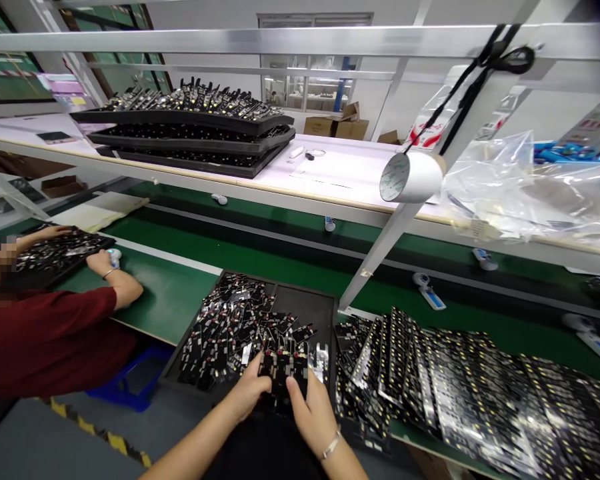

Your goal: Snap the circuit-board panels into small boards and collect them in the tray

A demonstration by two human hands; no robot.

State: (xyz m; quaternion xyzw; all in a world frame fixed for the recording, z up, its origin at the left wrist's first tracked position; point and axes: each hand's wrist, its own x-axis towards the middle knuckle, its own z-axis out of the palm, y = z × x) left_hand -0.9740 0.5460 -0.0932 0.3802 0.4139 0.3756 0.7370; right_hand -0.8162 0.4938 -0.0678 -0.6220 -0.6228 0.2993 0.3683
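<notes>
Evidently left hand (251, 392), right hand (314, 412) clasp boards (283, 368) — fingertips hidden.

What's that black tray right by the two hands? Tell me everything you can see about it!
The black tray is shallow and rectangular, with a low rim, and looks like thin plastic. It lies flat on the green bench, and its near edge seems to overhang. A jumble of small black boards covers its left and near parts, while the far right corner is bare. The left hand and right hand grip boards at its near edge. Board strips lie against its right side.
</notes>
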